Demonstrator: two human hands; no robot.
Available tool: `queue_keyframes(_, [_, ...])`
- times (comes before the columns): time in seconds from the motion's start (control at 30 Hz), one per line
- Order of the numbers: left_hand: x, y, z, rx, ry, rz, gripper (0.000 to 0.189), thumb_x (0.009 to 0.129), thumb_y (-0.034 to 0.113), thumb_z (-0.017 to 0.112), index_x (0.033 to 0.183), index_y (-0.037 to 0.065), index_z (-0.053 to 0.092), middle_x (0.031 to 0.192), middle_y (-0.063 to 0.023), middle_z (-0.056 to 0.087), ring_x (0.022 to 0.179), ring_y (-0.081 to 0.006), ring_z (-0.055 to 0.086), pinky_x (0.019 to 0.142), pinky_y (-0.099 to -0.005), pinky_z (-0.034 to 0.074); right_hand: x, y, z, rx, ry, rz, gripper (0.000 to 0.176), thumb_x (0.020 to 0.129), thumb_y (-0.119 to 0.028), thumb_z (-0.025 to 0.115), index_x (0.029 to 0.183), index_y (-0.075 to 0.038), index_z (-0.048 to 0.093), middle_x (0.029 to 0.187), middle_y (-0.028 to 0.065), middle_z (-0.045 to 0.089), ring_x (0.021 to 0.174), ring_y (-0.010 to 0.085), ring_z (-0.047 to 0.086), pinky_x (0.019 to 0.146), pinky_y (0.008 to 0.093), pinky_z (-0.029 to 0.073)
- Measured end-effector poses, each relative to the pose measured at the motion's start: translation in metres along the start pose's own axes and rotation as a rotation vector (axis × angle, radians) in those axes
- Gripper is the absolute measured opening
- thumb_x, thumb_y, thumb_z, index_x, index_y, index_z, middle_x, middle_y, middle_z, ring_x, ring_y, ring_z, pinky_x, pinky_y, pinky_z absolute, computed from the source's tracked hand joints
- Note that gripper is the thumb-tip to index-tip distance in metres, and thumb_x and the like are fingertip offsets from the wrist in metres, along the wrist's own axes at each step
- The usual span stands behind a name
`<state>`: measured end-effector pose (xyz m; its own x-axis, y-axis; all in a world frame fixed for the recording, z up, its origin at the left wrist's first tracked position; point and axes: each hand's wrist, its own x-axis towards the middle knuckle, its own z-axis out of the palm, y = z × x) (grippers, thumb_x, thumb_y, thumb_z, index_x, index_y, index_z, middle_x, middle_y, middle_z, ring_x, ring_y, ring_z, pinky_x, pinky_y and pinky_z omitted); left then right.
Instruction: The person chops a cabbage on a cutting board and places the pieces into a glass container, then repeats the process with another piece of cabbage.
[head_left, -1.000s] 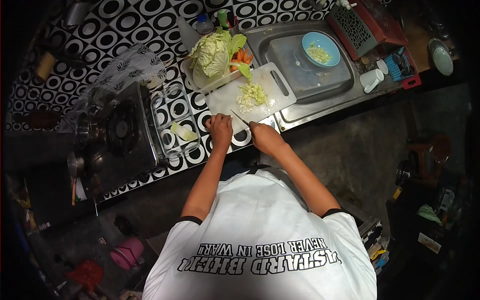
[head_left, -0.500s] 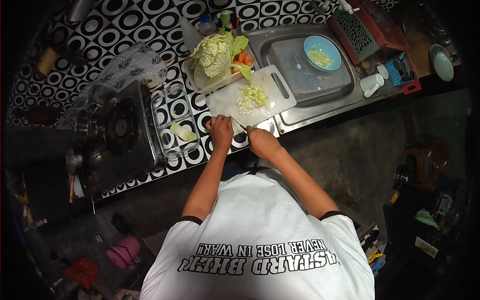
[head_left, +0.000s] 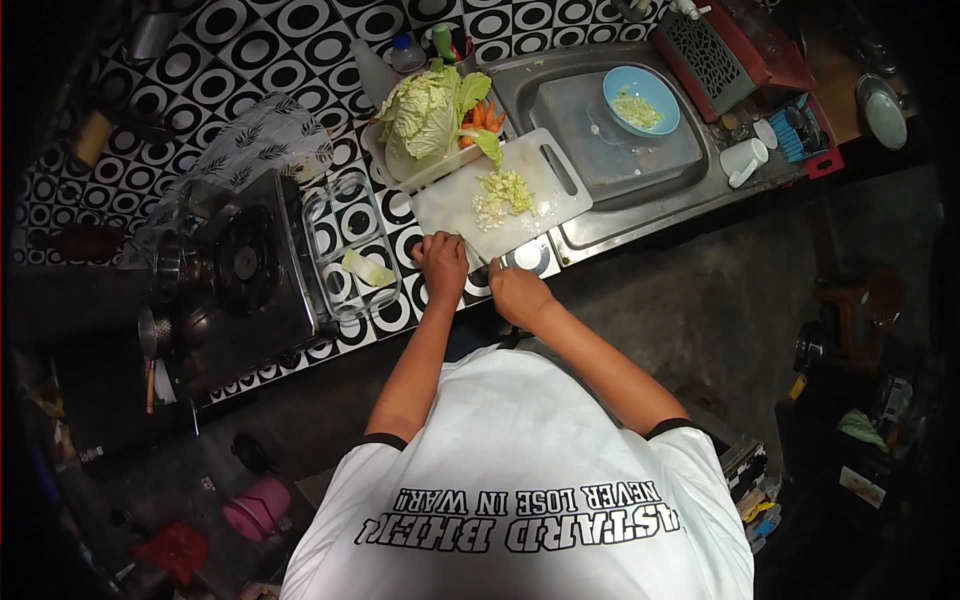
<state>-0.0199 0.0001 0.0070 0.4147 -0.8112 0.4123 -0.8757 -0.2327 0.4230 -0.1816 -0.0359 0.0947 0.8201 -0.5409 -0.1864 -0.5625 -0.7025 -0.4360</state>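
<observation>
My right hand (head_left: pixel 520 294) is closed around the handle of a knife (head_left: pixel 478 254), whose thin blade points left along the near edge of the white cutting board (head_left: pixel 560 210). Beside it, my left hand (head_left: pixel 442 264) rests at the board's near left corner with fingers curled down; whatever lies under them is hidden. Chopped cabbage (head_left: pixel 507 193) is heaped in the middle of the board. Behind it, a whole cabbage (head_left: pixel 425 115) and several carrots (head_left: pixel 484 120) sit in a white container (head_left: pixel 425 181). Left of my left hand, a cabbage piece (head_left: pixel 368 267) lies in a glass dish (head_left: pixel 388 298).
A blue bowl (head_left: pixel 668 123) with chopped pale pieces stands on an upturned grey tub (head_left: pixel 590 165) in the sink (head_left: pixel 640 222). A white mug (head_left: pixel 743 160) and a red dish rack (head_left: pixel 785 65) are at the right. The stove (head_left: pixel 285 270) is at the left.
My right hand has shifted slightly down and toward my body with the knife. My left hand stays almost in place. The whole view has moved a little with my head.
</observation>
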Motion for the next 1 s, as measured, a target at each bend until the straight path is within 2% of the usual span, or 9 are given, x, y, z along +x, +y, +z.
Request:
queue_keyframes(0.2, [0.001,0.002,-0.001,0.006,-0.026,-0.011,0.007,0.076,0.008,0.069,0.083,0.006,0.070,0.086,-0.0049,0.061,0.090,-0.0241,0.055,0.089,-0.0414,0.035,0.003,0.002,0.006,-0.009,-0.014,0.001,0.050,0.080,-0.001,0.048,0.124,0.022,0.045,0.082,0.0249,0.068,0.074,0.0359,0.068,0.066,0.0410,0.055])
queue_keyframes(0.27, [0.001,0.002,-0.002,0.009,-0.025,-0.010,0.007,0.076,0.008,0.069,0.083,0.006,0.070,0.087,-0.0049,0.062,0.090,-0.0241,0.055,0.089,-0.0415,0.035,0.003,-0.003,-0.004,-0.062,-0.077,0.042,0.050,0.086,-0.005,0.046,0.131,0.017,0.043,0.086,0.0220,0.070,0.078,0.0326,0.070,0.069,0.0386,0.056])
queue_keyframes(0.4, [0.001,0.001,0.000,0.004,-0.026,-0.021,0.007,0.077,0.009,0.069,0.083,0.006,0.070,0.086,-0.0047,0.062,0.090,-0.0240,0.056,0.089,-0.0416,0.034,0.007,-0.005,-0.006,-0.045,-0.088,0.037,0.052,0.086,-0.005,0.046,0.133,0.015,0.043,0.086,0.0213,0.070,0.077,0.0318,0.070,0.068,0.0388,0.056])
queue_keyframes(0.47, [0.000,0.000,0.002,0.004,-0.028,-0.035,0.007,0.077,0.009,0.069,0.083,0.007,0.071,0.086,-0.0045,0.062,0.090,-0.0240,0.056,0.090,-0.0416,0.034,0.009,-0.005,-0.004,-0.034,-0.100,0.026,0.059,0.081,-0.004,0.047,0.135,0.016,0.038,0.079,0.0209,0.068,0.071,0.0343,0.068,0.066,0.0408,0.055])
queue_keyframes(0.6, [-0.001,0.000,0.002,-0.003,-0.017,-0.050,0.007,0.076,0.009,0.069,0.083,0.007,0.071,0.087,-0.0041,0.063,0.091,-0.0237,0.056,0.090,-0.0415,0.034,0.006,-0.004,0.001,-0.041,-0.091,0.014,0.060,0.081,-0.005,0.048,0.136,0.017,0.036,0.078,0.0210,0.068,0.070,0.0346,0.068,0.066,0.0414,0.055])
queue_keyframes(0.8, [-0.001,-0.001,0.002,-0.022,-0.028,-0.061,0.008,0.076,0.008,0.070,0.083,0.008,0.071,0.087,-0.0032,0.063,0.091,-0.0232,0.056,0.091,-0.0421,0.033,0.006,0.002,0.016,0.001,-0.124,0.072,0.060,0.082,-0.003,0.045,0.137,0.019,0.032,0.080,0.0235,0.068,0.071,0.0357,0.067,0.066,0.0425,0.054])
queue_keyframes(0.87, [-0.001,-0.001,0.003,-0.035,-0.033,-0.062,0.008,0.075,0.007,0.070,0.083,0.009,0.071,0.088,-0.0029,0.063,0.091,-0.0231,0.056,0.091,-0.0424,0.033,0.010,0.003,0.016,-0.042,-0.106,0.069,0.057,0.085,-0.006,0.045,0.137,0.016,0.035,0.081,0.0227,0.069,0.073,0.0323,0.070,0.066,0.0407,0.056])
queue_keyframes(1.0, [-0.001,-0.003,0.003,-0.026,-0.036,-0.067,0.009,0.075,0.008,0.070,0.084,0.010,0.072,0.088,-0.0024,0.063,0.092,-0.0227,0.055,0.091,-0.0424,0.033,0.006,0.008,0.027,-0.008,-0.094,0.076,0.058,0.086,-0.006,0.045,0.139,0.015,0.032,0.082,0.0232,0.068,0.074,0.0329,0.069,0.065,0.0411,0.056])
